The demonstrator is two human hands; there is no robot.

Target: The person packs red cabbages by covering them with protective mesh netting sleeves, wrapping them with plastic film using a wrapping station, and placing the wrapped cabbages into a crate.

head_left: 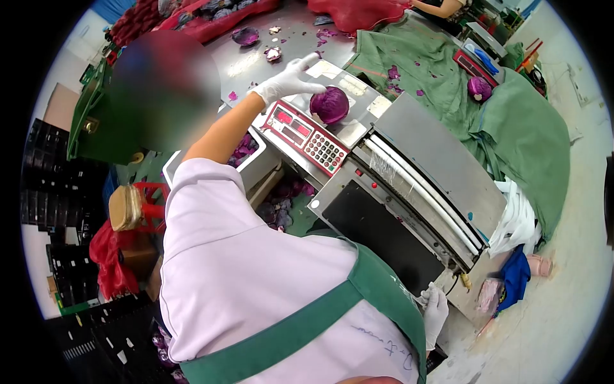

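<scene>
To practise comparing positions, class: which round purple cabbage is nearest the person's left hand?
The round purple cabbage behind the red-framed keypad panel, just beside the white-gloved left hand. The purple cabbage by the green cloth lies farther off.

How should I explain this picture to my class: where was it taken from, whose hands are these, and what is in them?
There is no robot here. One camera, worn on a person's head, looks forward and down, so the wide view curves at the edges. The person's left hand, in a white glove, is spread open beside a round purple cabbage; whether they touch is hard to tell. The cabbage rests on a red-and-silver digital scale with a keypad. Nearer the body stands a grey metal machine with a roll of clear film. The white-gloved right hand is at its lower corner, fingers curled; whether it holds anything is unclear.
</scene>
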